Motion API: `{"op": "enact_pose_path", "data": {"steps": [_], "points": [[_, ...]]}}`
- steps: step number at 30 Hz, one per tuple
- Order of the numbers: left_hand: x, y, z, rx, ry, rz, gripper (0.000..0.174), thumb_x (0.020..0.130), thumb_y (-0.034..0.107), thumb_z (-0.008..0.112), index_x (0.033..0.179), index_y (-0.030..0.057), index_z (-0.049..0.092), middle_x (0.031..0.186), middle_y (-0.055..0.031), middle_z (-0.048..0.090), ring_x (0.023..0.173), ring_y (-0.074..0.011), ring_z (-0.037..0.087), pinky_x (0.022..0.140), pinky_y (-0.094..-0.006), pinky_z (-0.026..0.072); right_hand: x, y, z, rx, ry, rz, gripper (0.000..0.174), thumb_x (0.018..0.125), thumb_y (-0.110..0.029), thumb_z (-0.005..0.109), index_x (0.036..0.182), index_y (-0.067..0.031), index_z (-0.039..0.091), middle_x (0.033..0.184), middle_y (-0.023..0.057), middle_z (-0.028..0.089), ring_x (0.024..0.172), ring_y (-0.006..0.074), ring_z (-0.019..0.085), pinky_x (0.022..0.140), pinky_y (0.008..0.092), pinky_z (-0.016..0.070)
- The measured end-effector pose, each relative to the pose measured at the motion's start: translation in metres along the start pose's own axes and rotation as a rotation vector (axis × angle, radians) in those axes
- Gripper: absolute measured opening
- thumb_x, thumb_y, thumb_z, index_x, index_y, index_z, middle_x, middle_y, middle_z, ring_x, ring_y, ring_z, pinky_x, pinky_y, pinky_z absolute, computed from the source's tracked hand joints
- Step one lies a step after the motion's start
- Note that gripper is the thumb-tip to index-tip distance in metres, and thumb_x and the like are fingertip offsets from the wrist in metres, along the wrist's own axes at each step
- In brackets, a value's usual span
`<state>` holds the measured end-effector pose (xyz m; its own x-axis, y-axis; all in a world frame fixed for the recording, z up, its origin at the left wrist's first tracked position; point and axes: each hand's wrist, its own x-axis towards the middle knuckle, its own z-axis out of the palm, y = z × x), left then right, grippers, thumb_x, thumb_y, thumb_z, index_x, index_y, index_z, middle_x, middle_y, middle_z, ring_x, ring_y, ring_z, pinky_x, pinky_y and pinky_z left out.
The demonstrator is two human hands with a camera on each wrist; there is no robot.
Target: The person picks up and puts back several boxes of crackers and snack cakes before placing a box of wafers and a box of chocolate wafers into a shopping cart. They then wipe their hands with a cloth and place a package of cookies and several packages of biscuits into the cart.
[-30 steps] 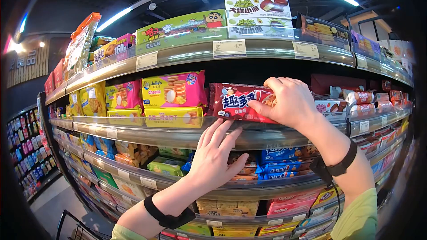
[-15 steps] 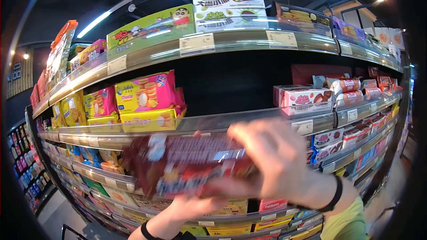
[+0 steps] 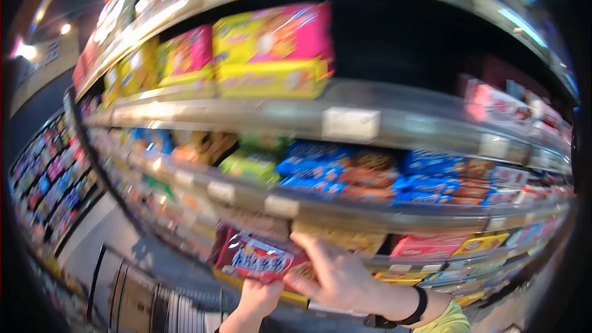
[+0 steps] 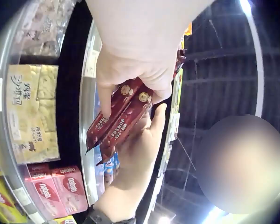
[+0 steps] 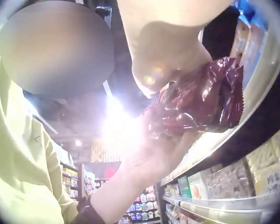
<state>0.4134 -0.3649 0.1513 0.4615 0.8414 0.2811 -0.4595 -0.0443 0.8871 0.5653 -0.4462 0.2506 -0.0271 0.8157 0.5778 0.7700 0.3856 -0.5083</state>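
Observation:
Low in front of the shelves, a dark red cookie pack (image 3: 256,259) is held between both hands in the head view. The left hand (image 3: 259,298) grips its underside with curled fingers; the right hand (image 3: 336,276) holds its right end between thumb and fingers. Seen edge-on in the left wrist view, two dark red packs (image 4: 126,114) lie together, gripped by the left hand (image 4: 135,67) above, with the right hand (image 4: 137,144) below. In the right wrist view the crinkled wrapper (image 5: 200,102) hides part of the right hand (image 5: 165,58).
Yellow and pink biscuit packs (image 3: 271,49) stand on an upper shelf beside a dark gap. Blue cookie packs (image 3: 314,163) fill the shelf below, and pink boxes (image 3: 422,245) sit lower. A wire cart (image 3: 179,302) holding a cardboard box (image 3: 132,299) stands at lower left.
The dark red pack has come off the shelf and moved down and away from it. The left hand, earlier at the shelf edge, now grips it too. The head view has tilted down.

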Motion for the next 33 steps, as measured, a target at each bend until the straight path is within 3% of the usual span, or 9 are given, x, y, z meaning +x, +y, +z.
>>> {"op": "enact_pose_path", "data": {"steps": [2,4,9,13,19,23,27,30,33], "points": [[-0.015,0.014,-0.010,-0.353,0.092,-0.132,0.040,0.077,-0.001,0.054,0.116,0.0056,0.052,0.111,-0.0082,0.059,0.107,-0.0230,0.057,0.089,-0.0366,0.0484,0.003,0.003,0.017,0.076,-0.091,0.000,0.063,0.082,-0.038,0.066,0.125,0.0026,0.045,0.116,0.0235,0.054,0.104,0.0378,0.056,0.088,0.0443,0.0452],[-0.032,0.002,-0.046,-0.487,0.104,-0.153,0.048,0.082,0.006,0.061,0.126,0.0067,0.043,0.121,-0.0091,0.054,0.112,-0.0255,0.055,0.089,-0.0435,0.0509,0.006,0.009,0.036,0.077,-0.164,-0.069,0.070,0.076,-0.038,0.071,0.126,0.0020,0.044,0.123,0.0230,0.050,0.111,0.0375,0.052,0.094,0.0452,0.0413],[-0.070,-0.003,-0.094,-0.530,0.317,-0.097,0.040,0.088,0.007,0.059,0.126,0.0045,0.046,0.120,-0.0109,0.057,0.111,-0.0255,0.057,0.091,-0.0450,0.0506,0.006,0.016,0.093,0.052,-0.451,-0.167,0.094,0.065,-0.044,0.078,0.137,-0.0021,0.035,0.136,0.0215,0.038,0.126,0.0393,0.036,0.106,0.0465,0.0302],[-0.104,0.006,-0.112,-0.456,0.463,-0.035,0.034,0.089,0.007,0.059,0.122,0.0002,0.049,0.116,-0.0126,0.059,0.107,-0.0250,0.059,0.092,-0.0446,0.0508,0.008,0.011,0.139,0.168,-0.552,-0.218,0.097,0.060,-0.028,0.083,0.138,-0.0015,0.031,0.134,0.0205,0.039,0.124,0.0394,0.037,0.106,0.0463,0.0309],[-0.152,0.009,-0.141,-0.394,0.645,-0.039,0.042,0.088,0.012,0.063,0.125,0.0014,0.046,0.119,-0.0117,0.057,0.107,-0.0239,0.059,0.091,-0.0422,0.0518,0.007,-0.010,0.198,0.247,-0.660,-0.338,0.088,0.064,-0.022,0.079,0.136,-0.0017,0.033,0.129,0.0199,0.042,0.118,0.0390,0.041,0.102,0.0452,0.0349],[-0.184,-0.005,-0.176,-0.369,0.797,-0.213,0.041,0.091,0.023,0.057,0.128,0.0060,0.048,0.119,-0.0097,0.059,0.110,-0.0233,0.057,0.090,-0.0434,0.0493,-0.002,-0.027,0.244,0.309,-0.864,-0.373,0.085,0.074,-0.035,0.074,0.139,-0.0018,0.031,0.131,0.0217,0.040,0.119,0.0387,0.041,0.102,0.0442,0.0343],[-0.226,-0.027,-0.249,-0.425,1.165,-0.364,0.034,0.085,0.031,0.063,0.111,0.0109,0.057,0.105,-0.0029,0.063,0.101,-0.0193,0.058,0.091,-0.0398,0.0424,-0.001,-0.017,0.285,0.345,-0.850,-0.320,0.076,0.082,-0.033,0.067,0.138,0.0018,0.030,0.137,0.0235,0.036,0.126,0.0385,0.037,0.106,0.0433,0.0314],[-0.251,-0.057,-0.308,-0.512,1.296,-0.549,0.031,0.081,0.034,0.067,0.103,0.0143,0.058,0.100,0.0003,0.063,0.091,-0.0185,0.055,0.083,-0.0381,0.0370,-0.001,-0.005,0.300,0.292,-0.887,-0.283,0.065,0.084,-0.029,0.065,0.134,0.0009,0.037,0.136,0.0214,0.037,0.125,0.0375,0.039,0.104,0.0425,0.0340],[-0.265,-0.089,-0.360,-0.546,1.481,-0.651,0.039,0.076,0.038,0.072,0.104,0.0139,0.059,0.090,-0.0010,0.062,0.080,-0.0201,0.058,0.070,-0.0398,0.0462,-0.008,0.006,0.304,0.266,-0.953,-0.257,0.056,0.084,-0.026,0.064,0.129,-0.0005,0.044,0.134,0.0198,0.041,0.123,0.0368,0.042,0.102,0.0419,0.0363]]}}
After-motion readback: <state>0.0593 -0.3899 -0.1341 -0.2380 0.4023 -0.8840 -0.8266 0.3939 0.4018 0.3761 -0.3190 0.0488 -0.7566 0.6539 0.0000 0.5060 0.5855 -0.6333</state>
